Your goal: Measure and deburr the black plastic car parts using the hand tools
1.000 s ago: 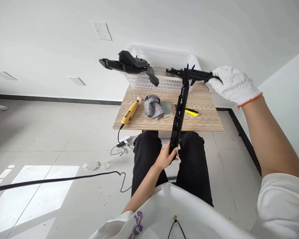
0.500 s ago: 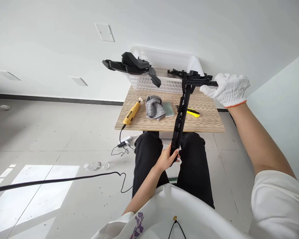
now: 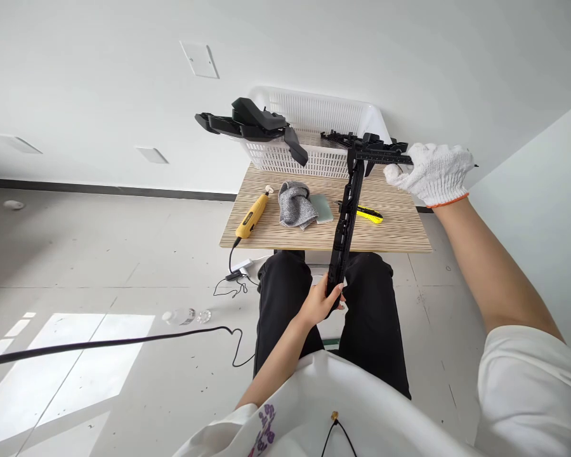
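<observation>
My bare left hand (image 3: pixel 320 303) grips the near end of a long black plastic part (image 3: pixel 344 227) that slants up from my lap over the small wooden table (image 3: pixel 400 238). My right hand (image 3: pixel 433 172), in a white knit glove, holds the right end of the part's crossbar (image 3: pixel 378 154) at the far end, beside the white basket (image 3: pixel 314 108). More black plastic parts (image 3: pixel 252 124) lie across the basket's left rim and stick out past it.
On the table lie a yellow rotary tool (image 3: pixel 250 216) with a cord down to the floor, a grey glove (image 3: pixel 294 204), a pale green block (image 3: pixel 322 208) and a yellow utility knife (image 3: pixel 367 214). A black cable (image 3: pixel 99 344) and clear plastic bits (image 3: pixel 183 315) lie on the floor.
My gloved right hand has dropped lower and shifted a little along the crossbar, which now lies level. My left hand has stayed on the near end.
</observation>
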Demonstrator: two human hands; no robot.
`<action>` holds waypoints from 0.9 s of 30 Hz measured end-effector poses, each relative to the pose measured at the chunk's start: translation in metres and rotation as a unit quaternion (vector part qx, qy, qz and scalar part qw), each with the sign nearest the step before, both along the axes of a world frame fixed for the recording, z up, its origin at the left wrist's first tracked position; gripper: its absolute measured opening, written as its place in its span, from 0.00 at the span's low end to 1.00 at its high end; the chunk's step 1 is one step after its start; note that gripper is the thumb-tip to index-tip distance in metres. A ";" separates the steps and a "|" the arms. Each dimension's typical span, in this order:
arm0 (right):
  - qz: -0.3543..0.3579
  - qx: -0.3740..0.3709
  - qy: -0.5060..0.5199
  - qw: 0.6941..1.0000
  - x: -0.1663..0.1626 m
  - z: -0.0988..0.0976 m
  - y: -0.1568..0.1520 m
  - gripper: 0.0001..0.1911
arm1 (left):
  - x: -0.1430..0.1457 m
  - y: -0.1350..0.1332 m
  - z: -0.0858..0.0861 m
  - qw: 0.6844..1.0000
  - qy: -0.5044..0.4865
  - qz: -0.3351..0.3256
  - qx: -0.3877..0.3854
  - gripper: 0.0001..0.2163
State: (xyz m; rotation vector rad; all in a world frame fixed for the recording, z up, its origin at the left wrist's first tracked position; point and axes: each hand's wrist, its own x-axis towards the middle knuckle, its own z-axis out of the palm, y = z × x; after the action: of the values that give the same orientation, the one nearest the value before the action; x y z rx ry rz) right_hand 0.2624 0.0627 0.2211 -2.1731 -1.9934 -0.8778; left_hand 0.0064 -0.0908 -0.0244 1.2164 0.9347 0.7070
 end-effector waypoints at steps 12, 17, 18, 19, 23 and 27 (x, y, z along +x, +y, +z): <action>-0.019 -0.013 -0.020 1.000 -0.002 0.009 -0.001 0.25 | -0.001 -0.003 -0.003 0.997 -0.063 -0.044 -0.028 0.21; -0.007 -0.015 -0.034 0.999 0.004 0.005 0.000 0.22 | -0.001 -0.002 -0.004 0.996 -0.068 -0.049 -0.021 0.21; -0.007 -0.017 -0.032 0.999 0.005 0.005 0.000 0.22 | -0.001 -0.002 -0.003 0.996 -0.070 -0.047 -0.025 0.21; -0.008 -0.019 -0.029 0.999 0.006 0.004 0.000 0.22 | 0.000 -0.002 -0.003 0.996 -0.072 -0.046 -0.031 0.22; -0.011 -0.021 -0.017 1.000 0.007 0.004 0.000 0.25 | 0.001 -0.002 -0.001 0.996 -0.069 -0.031 -0.043 0.24; -0.023 -0.018 -0.013 0.999 0.008 0.004 -0.001 0.27 | 0.001 -0.002 -0.002 0.998 -0.048 -0.022 -0.028 0.23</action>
State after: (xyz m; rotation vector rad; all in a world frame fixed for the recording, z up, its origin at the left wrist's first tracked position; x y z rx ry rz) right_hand 0.2708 0.0621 0.2254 -2.2480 -1.9940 -0.8872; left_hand 0.0079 -0.0927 -0.0262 1.1418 0.8405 0.6935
